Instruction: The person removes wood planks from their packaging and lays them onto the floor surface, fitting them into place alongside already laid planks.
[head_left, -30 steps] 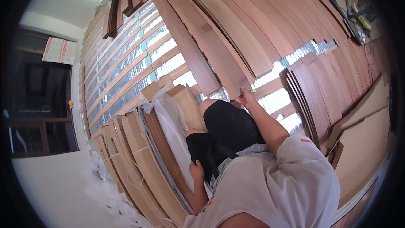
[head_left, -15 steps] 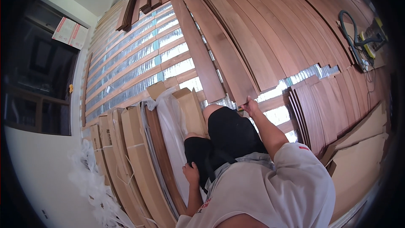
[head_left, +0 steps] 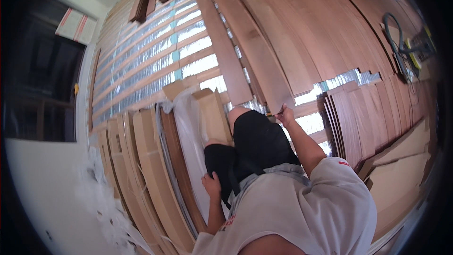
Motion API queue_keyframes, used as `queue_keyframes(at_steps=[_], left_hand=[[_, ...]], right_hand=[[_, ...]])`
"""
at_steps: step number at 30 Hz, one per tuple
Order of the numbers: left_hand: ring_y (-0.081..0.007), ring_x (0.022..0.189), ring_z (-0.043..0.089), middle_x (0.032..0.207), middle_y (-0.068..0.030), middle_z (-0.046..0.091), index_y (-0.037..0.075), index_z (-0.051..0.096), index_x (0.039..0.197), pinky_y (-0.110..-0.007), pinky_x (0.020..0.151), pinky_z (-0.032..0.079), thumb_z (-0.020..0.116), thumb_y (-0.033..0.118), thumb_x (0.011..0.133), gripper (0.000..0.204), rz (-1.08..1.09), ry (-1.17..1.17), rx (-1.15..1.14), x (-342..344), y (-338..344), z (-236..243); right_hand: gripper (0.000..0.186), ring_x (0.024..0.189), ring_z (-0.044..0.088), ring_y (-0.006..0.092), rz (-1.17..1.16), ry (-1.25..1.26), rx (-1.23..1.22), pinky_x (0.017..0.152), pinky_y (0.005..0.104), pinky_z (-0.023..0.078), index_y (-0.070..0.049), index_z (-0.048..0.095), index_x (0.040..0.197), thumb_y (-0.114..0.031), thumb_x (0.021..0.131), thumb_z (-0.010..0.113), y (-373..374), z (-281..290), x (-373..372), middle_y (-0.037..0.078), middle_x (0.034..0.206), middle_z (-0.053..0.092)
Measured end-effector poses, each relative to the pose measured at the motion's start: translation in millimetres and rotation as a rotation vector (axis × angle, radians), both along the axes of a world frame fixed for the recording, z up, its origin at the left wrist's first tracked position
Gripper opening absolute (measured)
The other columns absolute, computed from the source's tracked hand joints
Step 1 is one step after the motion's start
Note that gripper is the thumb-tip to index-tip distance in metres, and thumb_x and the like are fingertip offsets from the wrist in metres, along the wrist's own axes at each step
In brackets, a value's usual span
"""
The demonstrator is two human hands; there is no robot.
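My right hand (head_left: 285, 115) is closed at the near end of a long reddish-brown floorboard (head_left: 264, 61), its fingers at the board's end corner. A thin stick-like thing with a yellowish tip (head_left: 269, 114) shows beside those fingers, too small to name. My left hand (head_left: 212, 185) lies with its fingers spread on the leg of my black shorts (head_left: 221, 165), holding nothing. Left of the floorboard, another loose board (head_left: 222, 52) stretches over the battens. Laid boards (head_left: 311, 33) cover the floor to its right.
Wooden battens over silvery foil (head_left: 146, 56) spread at the left. Long cardboard cartons (head_left: 158, 165) and white wrapping (head_left: 191, 127) lie beside my left leg. A stack of boards (head_left: 354, 118) and flattened cardboard (head_left: 401, 179) are at the right, with a hose (head_left: 394, 42) beyond.
My view has shifted slightly. My right hand stays at the floorboard's near end, its fingers a little differently placed. My left hand still rests on my leg.
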State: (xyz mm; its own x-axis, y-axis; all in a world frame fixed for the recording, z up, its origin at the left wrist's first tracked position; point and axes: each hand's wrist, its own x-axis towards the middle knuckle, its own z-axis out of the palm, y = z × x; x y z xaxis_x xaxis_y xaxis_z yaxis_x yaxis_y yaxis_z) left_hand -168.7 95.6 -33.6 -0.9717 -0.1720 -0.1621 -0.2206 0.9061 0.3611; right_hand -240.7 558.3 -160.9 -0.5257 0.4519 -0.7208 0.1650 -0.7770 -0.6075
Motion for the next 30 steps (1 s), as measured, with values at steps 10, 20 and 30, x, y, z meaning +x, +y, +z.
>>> queue_keyframes(at_steps=[10, 20, 30], left_hand=[[-0.0401, 0.096, 0.061, 0.103, -0.023, 0.064, 0.0, 0.062, 0.106, -0.046, 0.085, 0.049, 0.054, 0.017, 0.09, 0.024, 0.106, 0.129, -0.063, -18, -115, -44], [-0.0406, 0.109, 0.056, 0.126, -0.0252, 0.054, -0.005, 0.048, 0.132, -0.048, 0.094, 0.046, 0.057, 0.012, 0.082, 0.053, 0.252, 0.037, -0.399, -2, -209, -91], [-0.0377, 0.118, 0.051, 0.135, -0.0218, 0.048, 0.003, 0.037, 0.143, -0.048, 0.099, 0.041, 0.062, 0.022, 0.078, 0.072, 0.257, -0.146, -0.48, 7, -208, -97]], right_hand=[[0.058, 0.09, 0.065, 0.0262, 0.509, -0.139, 0.179, 0.073, 0.0337, 0.054, 0.007, 0.05, 0.126, -0.044, 0.099, 0.048, 32, -16, 119, 0.02, 0.112, 0.062], [0.025, 0.062, 0.064, 0.0229, 1.389, -0.496, 0.887, 0.054, 0.0351, 0.054, 0.006, 0.067, 0.088, -0.017, 0.09, 0.057, 64, -6, 311, 0.015, 0.079, 0.066], [0.033, 0.094, 0.062, 0.0197, 0.975, -0.044, 0.442, 0.084, 0.0343, 0.05, 0.0, 0.065, 0.112, -0.022, 0.088, 0.064, 45, -5, 264, 0.01, 0.107, 0.069]])
